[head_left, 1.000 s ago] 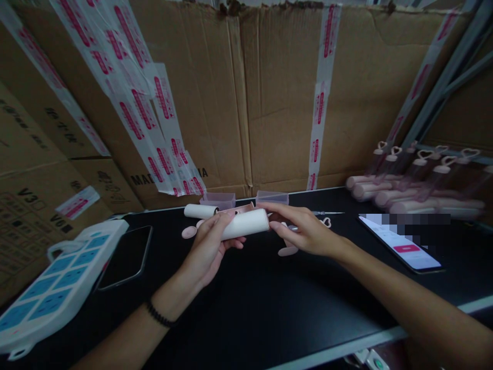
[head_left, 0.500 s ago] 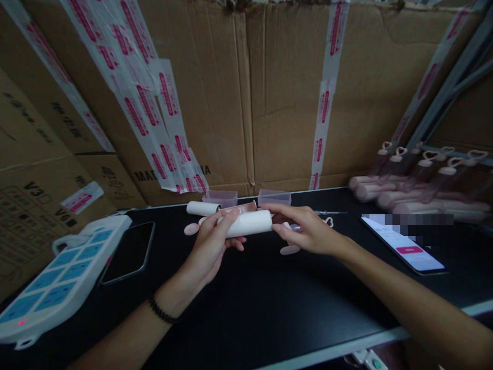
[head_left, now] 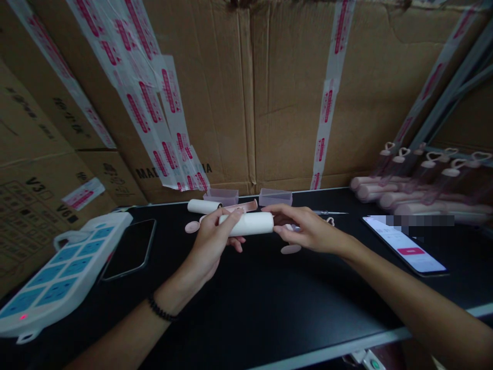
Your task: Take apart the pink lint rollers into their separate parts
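Note:
A white cylinder lies nearly level in my left hand, whose thumb and fingers are wrapped round its left end. My right hand is closed at the cylinder's right end, fingertips at its rim; whatever small part they pinch is mostly hidden. Behind my left hand is a second white tube, with a pink curved piece beside it. One pink disc lies left of my left hand, and another pink disc lies below my right hand.
Two clear pinkish trays stand against the cardboard box. At left are a power strip and a dark phone. A lit phone lies at right, before several pink tubes with heart-shaped loops. A thin pointed tool lies behind my right hand.
The view has shifted very slightly. Both hands keep the same hold on the white cylinder, and my left fingers sit slightly differently around it.

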A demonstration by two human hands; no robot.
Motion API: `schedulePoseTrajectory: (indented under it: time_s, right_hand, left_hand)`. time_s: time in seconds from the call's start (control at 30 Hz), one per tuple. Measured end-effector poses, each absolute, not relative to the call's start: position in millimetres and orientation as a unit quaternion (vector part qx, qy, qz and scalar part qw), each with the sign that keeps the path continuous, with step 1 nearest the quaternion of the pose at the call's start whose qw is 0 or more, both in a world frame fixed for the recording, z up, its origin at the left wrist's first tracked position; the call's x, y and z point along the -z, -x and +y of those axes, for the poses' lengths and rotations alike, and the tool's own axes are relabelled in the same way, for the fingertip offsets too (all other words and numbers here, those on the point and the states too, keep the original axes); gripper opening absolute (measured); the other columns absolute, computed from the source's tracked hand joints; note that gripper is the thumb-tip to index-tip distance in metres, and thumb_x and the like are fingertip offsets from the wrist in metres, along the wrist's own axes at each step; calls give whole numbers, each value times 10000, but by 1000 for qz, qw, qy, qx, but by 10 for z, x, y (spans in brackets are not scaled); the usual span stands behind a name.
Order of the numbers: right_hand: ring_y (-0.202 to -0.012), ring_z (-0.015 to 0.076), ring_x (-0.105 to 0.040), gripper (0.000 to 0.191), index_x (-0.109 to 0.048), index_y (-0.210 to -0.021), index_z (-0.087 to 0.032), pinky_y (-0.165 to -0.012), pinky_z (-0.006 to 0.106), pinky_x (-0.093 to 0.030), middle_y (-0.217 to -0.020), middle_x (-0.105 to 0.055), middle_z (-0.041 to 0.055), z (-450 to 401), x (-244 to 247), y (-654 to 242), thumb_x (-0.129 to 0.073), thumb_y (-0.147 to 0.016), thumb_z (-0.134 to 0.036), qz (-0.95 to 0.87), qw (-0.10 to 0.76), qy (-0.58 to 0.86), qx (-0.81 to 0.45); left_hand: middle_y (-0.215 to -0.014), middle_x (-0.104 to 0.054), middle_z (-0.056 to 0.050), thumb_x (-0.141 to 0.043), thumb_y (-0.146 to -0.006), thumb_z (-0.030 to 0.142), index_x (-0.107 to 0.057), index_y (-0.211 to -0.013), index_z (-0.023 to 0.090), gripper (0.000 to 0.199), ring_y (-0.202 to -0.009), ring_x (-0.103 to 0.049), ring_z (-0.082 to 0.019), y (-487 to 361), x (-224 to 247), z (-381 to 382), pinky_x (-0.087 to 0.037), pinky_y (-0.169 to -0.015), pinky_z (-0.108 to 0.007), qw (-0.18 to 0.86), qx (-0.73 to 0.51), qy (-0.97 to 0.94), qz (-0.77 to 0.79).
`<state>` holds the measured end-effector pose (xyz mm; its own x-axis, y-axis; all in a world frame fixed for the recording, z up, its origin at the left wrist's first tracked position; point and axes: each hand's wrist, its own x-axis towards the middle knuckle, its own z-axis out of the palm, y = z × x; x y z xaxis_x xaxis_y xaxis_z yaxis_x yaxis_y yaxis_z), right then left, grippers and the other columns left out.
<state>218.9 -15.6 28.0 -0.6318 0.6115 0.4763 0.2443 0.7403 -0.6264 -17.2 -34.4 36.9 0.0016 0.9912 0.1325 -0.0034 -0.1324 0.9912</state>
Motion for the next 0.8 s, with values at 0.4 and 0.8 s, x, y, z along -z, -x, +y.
schedulePoseTrajectory:
  time_s: [0.4,0.8]
  right_hand:
    - [-823,146,-617,441,-479,-1421,-179,-803,274,-517,-1037,-679,51,-195,-271,-2113,-519,-981,-182,-879,330,282,-198]
    - [-880,177,-722,401,-594,-1363,-177,-900,383,-573,-1177,-710,89,-93,-44,-1939,-412,-1010,-233,-715,495,376,-321]
  left_hand:
    - [-825,-646,-42,-792,-813,409,-646,-887,122,331,-507,-624,-109,155,-354,-354,-496,-342,-183,469,-537,-520,470]
    - [-942,-692,-61,-784,-879,286,-761,-1000,124,203,-709,-663,-125,138,-331,-353,-617,-513,-196,593,-563,-398,416]
